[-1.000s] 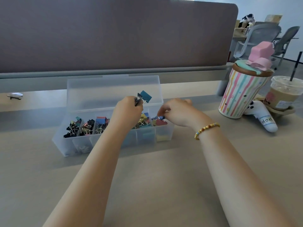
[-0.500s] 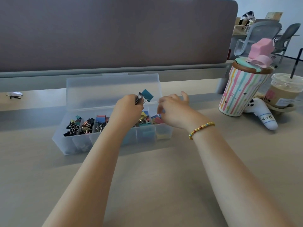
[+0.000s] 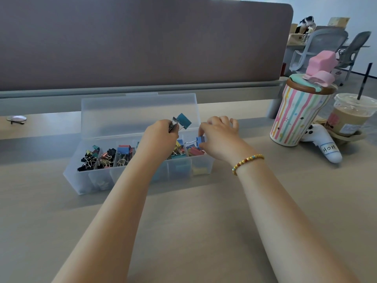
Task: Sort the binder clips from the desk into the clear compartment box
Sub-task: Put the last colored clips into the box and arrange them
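Two binder clips are in hand over the clear plastic compartment box (image 3: 114, 176), which sits at twelve o'clock on the pale wooden desk (image 3: 183, 231) with its lid propped open behind. The left hand (image 3: 161, 135) pinches a teal binder clip (image 3: 183, 120) by its wire handles, lifted above the middle cells, probably awaiting its slot. The right hand (image 3: 219, 135), fingers curled, pinches a blue binder clip (image 3: 200, 139) at the rightmost compartment, apparently seating it there. At two o'clock stand a striped ceramic tumbler (image 3: 297, 115) and an iced coffee cup (image 3: 353, 115), well apart.
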